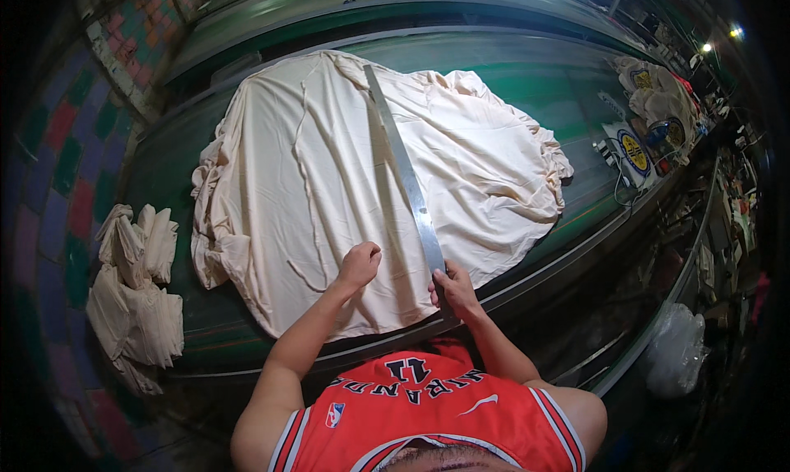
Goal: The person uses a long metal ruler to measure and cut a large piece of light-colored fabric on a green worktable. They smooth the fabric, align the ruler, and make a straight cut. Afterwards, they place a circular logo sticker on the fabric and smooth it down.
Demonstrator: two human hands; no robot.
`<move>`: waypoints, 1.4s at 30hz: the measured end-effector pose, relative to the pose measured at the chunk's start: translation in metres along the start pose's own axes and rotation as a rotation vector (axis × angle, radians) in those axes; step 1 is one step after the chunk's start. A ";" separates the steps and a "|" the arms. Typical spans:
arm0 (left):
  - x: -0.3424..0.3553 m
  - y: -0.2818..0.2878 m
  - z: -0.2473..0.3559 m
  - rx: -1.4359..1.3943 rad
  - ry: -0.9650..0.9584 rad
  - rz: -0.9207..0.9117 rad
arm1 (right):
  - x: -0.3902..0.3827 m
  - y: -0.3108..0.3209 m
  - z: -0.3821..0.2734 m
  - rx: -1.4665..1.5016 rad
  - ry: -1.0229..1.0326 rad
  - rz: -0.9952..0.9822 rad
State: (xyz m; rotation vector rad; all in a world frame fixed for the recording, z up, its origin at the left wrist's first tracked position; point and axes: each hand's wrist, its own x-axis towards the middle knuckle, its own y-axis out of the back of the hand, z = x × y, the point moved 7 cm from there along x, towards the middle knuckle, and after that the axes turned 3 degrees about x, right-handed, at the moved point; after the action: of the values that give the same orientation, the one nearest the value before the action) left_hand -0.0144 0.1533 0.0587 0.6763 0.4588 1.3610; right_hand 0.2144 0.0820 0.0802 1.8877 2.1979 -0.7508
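Note:
A wide cream cloth lies spread over the green table, with soft folds and bunched edges at its left and right. Across it, from the far edge to the near one, runs a long flat metal ruler. My right hand is closed around the ruler's near end, close to the table's front edge. Left of the ruler, my left hand is curled closed just over the cloth. Its fingertips are turned away, so whatever they may hold is hidden.
At the table's left end hangs a stack of folded cream cloth. Printed cloth pieces and a cable lie at the right end. A clear plastic bag sits at the lower right. Another long table stands behind, beside a brick wall.

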 end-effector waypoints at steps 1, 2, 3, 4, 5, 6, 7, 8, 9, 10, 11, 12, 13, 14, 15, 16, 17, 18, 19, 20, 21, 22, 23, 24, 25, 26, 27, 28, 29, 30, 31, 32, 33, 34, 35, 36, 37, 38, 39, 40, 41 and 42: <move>0.010 -0.013 0.007 -0.005 0.002 -0.025 | -0.001 0.011 -0.005 0.017 0.005 -0.015; 0.015 -0.029 0.013 -0.013 0.020 -0.058 | -0.004 0.022 -0.006 0.038 -0.013 -0.025; 0.019 -0.044 0.020 -0.022 0.039 -0.089 | -0.007 0.034 -0.006 0.049 -0.060 -0.022; 0.026 -0.059 0.025 -0.017 0.064 -0.126 | -0.009 0.042 -0.009 0.074 -0.069 -0.055; 0.029 -0.068 0.031 -0.068 0.081 -0.111 | -0.012 0.049 -0.013 0.109 -0.061 -0.064; 0.035 -0.079 0.036 -0.114 0.110 -0.101 | -0.012 0.058 -0.016 0.134 -0.068 -0.062; 0.038 -0.092 0.040 -0.167 0.160 -0.103 | -0.012 0.066 -0.020 0.171 -0.072 -0.080; 0.042 -0.100 0.047 -0.177 0.148 -0.090 | -0.010 0.072 -0.024 0.181 -0.071 -0.091; 0.044 -0.109 0.052 -0.189 0.156 -0.087 | -0.003 0.077 -0.026 0.181 -0.066 -0.077; 0.045 -0.117 0.056 -0.200 0.165 -0.085 | 0.007 0.077 -0.026 0.191 -0.057 -0.080; 0.045 -0.126 0.059 -0.207 0.189 -0.090 | 0.015 0.079 -0.025 0.197 -0.078 -0.069; 0.046 -0.130 0.063 -0.205 0.189 -0.076 | 0.024 0.080 -0.027 0.169 -0.065 -0.081; 0.046 -0.134 0.065 -0.193 0.202 -0.070 | 0.031 0.081 -0.027 0.166 -0.055 -0.086; 0.045 -0.136 0.065 -0.180 0.229 -0.075 | 0.038 0.081 -0.027 0.172 -0.068 -0.086; 0.044 -0.133 0.066 -0.180 0.219 -0.047 | 0.043 0.079 -0.026 0.191 -0.075 -0.097; 0.042 -0.132 0.067 -0.182 0.224 -0.032 | 0.046 0.079 -0.025 0.171 -0.074 -0.088; 0.040 -0.133 0.065 -0.190 0.264 -0.036 | 0.052 0.077 -0.025 0.169 -0.056 -0.086; 0.038 -0.130 0.064 -0.189 0.271 -0.013 | 0.058 0.075 -0.026 0.164 -0.036 -0.085; 0.034 -0.128 0.061 -0.193 0.315 -0.011 | 0.062 0.076 -0.023 0.146 -0.073 -0.052; 0.030 -0.125 0.057 -0.195 0.356 -0.001 | 0.067 0.074 -0.029 0.127 -0.004 -0.077; 0.028 -0.121 0.058 -0.176 0.343 0.015 | 0.073 0.074 -0.031 0.098 0.010 -0.069; 0.027 -0.116 0.058 -0.154 0.327 0.035 | 0.075 0.072 -0.032 0.087 0.020 -0.064; 0.027 -0.112 0.056 -0.120 0.337 0.034 | 0.073 0.071 -0.030 0.080 0.005 -0.068; 0.026 -0.111 0.049 -0.242 0.427 0.007 | 0.071 0.071 -0.028 0.087 -0.010 -0.074; 0.022 -0.114 0.042 -0.355 0.548 -0.047 | 0.068 0.070 -0.025 0.114 -0.024 -0.095; 0.018 -0.119 0.038 -0.472 0.670 -0.108 | 0.062 0.072 -0.020 0.076 -0.040 -0.074; 0.019 -0.123 0.041 -0.656 0.667 -0.125 | 0.056 0.071 -0.012 0.070 -0.054 -0.062; 0.020 -0.127 0.046 -0.845 0.662 -0.145 | 0.049 0.070 -0.003 0.060 -0.070 -0.048; 0.020 -0.131 0.049 -1.019 0.688 -0.163 | 0.042 0.071 0.008 0.061 -0.132 -0.020; 0.020 -0.136 0.056 -1.099 0.647 -0.211 | 0.036 0.068 0.014 0.064 -0.122 -0.046; 0.021 -0.140 0.058 -1.085 0.638 -0.228 | 0.035 0.066 0.019 0.063 -0.107 -0.055; 0.021 -0.144 0.061 -1.074 0.628 -0.243 | 0.035 0.064 0.026 0.074 -0.109 -0.068; 0.021 -0.148 0.062 -1.064 0.626 -0.264 | 0.036 0.063 0.032 0.083 -0.116 -0.081; 0.024 -0.148 0.060 -1.035 0.612 -0.235 | 0.039 0.065 0.035 0.031 -0.104 -0.106; 0.027 -0.149 0.059 -1.009 0.607 -0.210 | 0.044 0.070 0.038 -0.025 -0.101 -0.132; 0.028 -0.152 0.057 -0.975 0.631 -0.186 | 0.051 0.075 0.040 -0.046 -0.126 -0.170; 0.030 -0.154 0.058 -0.964 0.606 -0.164 | 0.064 0.089 0.033 -0.265 -0.070 -0.152; 0.031 -0.155 0.058 -0.939 0.614 -0.142 | 0.078 0.106 0.023 -0.444 -0.044 -0.146; 0.030 -0.156 0.056 -0.909 0.646 -0.123 | 0.091 0.126 0.017 -0.613 -0.099 -0.115; 0.030 -0.156 0.057 -0.891 0.631 -0.102 | 0.104 0.145 -0.005 -0.591 0.023 -0.045; 0.030 -0.156 0.056 -0.869 0.639 -0.084 | 0.119 0.170 -0.025 -0.530 0.056 0.038; 0.030 -0.157 0.056 -0.840 0.667 -0.079 | 0.136 0.190 -0.062 -0.720 0.275 0.135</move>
State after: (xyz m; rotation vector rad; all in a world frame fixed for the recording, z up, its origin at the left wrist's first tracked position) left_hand 0.1425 0.1625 -0.0048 -0.4968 0.3733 1.5206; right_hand 0.3822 0.2462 0.0242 1.7729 2.0418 0.3201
